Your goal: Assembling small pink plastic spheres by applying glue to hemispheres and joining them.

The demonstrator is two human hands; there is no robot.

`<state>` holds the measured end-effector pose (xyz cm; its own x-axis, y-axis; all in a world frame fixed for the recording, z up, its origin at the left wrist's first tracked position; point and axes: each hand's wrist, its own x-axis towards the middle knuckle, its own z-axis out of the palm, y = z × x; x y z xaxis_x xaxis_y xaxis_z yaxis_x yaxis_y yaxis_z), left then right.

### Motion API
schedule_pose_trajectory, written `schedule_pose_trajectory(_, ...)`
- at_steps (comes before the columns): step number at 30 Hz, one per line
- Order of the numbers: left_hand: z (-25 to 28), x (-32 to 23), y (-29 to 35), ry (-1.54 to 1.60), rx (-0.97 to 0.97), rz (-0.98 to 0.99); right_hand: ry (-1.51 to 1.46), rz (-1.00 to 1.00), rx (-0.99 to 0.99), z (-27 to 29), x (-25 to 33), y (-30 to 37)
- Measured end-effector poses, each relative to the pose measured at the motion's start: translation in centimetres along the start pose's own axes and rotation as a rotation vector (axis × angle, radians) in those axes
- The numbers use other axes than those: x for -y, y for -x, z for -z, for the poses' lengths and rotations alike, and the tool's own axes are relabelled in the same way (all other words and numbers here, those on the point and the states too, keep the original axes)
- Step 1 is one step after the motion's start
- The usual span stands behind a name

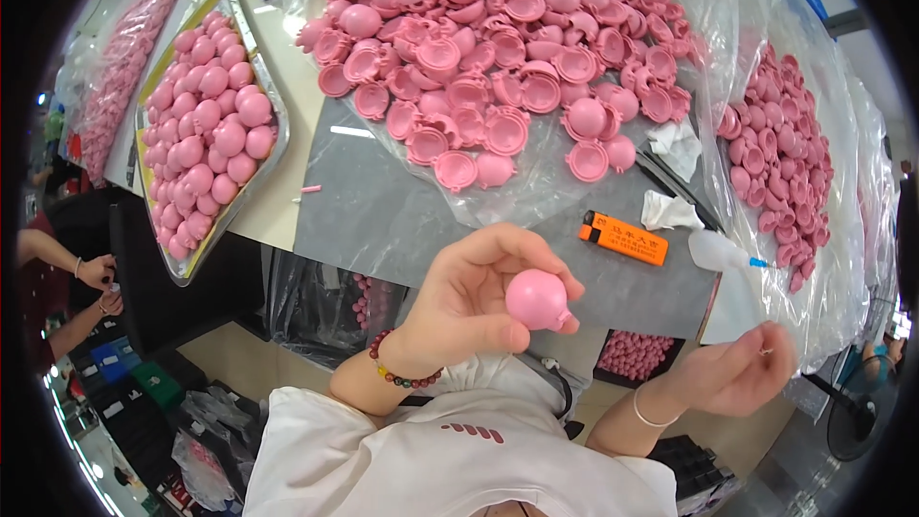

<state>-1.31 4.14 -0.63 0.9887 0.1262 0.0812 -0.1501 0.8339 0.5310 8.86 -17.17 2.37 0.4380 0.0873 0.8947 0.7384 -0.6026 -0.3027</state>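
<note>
My left hand [458, 299], with a beaded bracelet at the wrist, holds a closed pink plastic ball [536, 300] between thumb and fingers. A small tab sticks out at the ball's lower right. To the right, beyond the table's front edge, my right hand [735, 375] is closed with thumb and fingertips pressed together. A tiny speck shows at those fingertips, too small to name. Ahead of both hands lies a large heap of loose pink half-shells [507, 129] on clear plastic sheeting.
At left stands a metal tray [271, 77] of closed pink balls. An orange box cutter [624, 238], a white crumpled tissue [668, 212] and a translucent bottle with a blue tip [718, 251] lie at right. Another bag of pink shells [780, 153] lies beyond. Another person's hands [99, 273] appear far left.
</note>
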Motion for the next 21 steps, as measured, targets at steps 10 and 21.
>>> schedule_pose_trajectory(10, -0.1, -9.6, 1.3, -1.634, -0.145, -0.385, -0.079, -0.614, 0.497, -1.3, -3.7, 1.6)
schedule_pose_trajectory(21, 14.4, -30.4, 1.3, -2.059, -0.781, -0.329, -0.338, -0.691, 0.285, -0.3, -3.1, 2.0)
